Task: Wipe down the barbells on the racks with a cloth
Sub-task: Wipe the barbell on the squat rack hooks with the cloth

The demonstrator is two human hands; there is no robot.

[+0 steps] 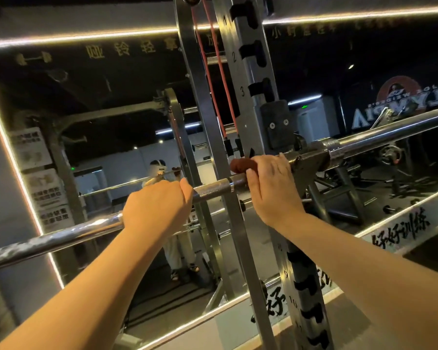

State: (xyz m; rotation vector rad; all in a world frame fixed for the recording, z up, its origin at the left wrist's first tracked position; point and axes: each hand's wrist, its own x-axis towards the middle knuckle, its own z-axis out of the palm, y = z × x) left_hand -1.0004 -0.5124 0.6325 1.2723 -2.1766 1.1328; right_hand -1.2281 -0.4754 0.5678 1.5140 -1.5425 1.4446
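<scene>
Two bare hands on one steel barbell (213,191) slanting up from lower left to upper right, left hand (157,205) curled round its knurled shaft, dark red cloth (240,164) bunched on the bar under the gripping right hand (272,184), numbered rack upright (254,72) just behind

Left forearm (86,281): bare, entering from the lower left corner, reaching up and rightward. Left hand (157,205): back toward the camera, knuckles up, fingers curled over the barbell (213,190) in an overhand grip. Right forearm (364,269): bare, entering from the right edge, reaching up and leftward. Right hand (273,188): near the left hand on the same bar, fingers wrapped over a reddish-brown cloth (242,164), thumb below, holding the cloth against the bar.
</scene>
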